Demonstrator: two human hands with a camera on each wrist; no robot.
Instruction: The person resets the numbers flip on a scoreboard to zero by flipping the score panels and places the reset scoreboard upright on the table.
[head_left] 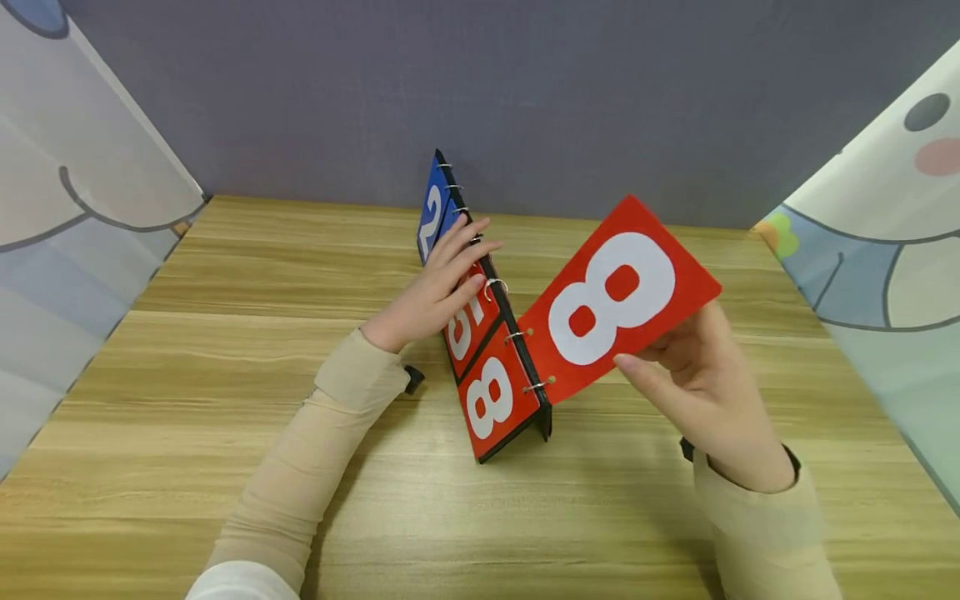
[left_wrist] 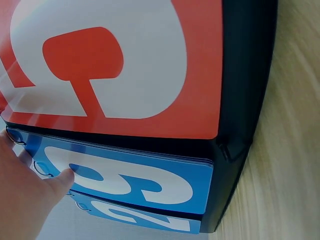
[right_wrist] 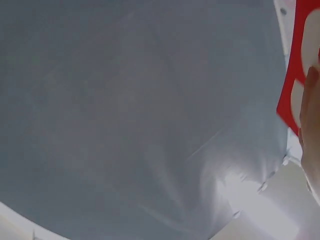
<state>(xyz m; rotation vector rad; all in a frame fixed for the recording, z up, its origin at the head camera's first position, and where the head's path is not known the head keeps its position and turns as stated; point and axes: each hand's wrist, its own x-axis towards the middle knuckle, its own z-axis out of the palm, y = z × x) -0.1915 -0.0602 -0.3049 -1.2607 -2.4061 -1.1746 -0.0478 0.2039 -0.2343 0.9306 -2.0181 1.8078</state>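
black tent-shaped flip scoreboard (head_left: 517, 383) stands mid-way on the pale wooden table (head_left: 225, 400) | left hand (head_left: 431, 292) rests on its left face, near the ring spine | red card printed with a white 8 (head_left: 615, 296) is lifted right of the spine, pinched by the right hand (head_left: 705, 392) | grey wall (head_left: 525, 92) behind

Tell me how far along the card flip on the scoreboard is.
Midway. The right hand pinches a red 8 card lifted off the scoreboard, not yet laid over. The left hand rests on the stand's top. Another red 8 already shows; the blue cards look untouched.
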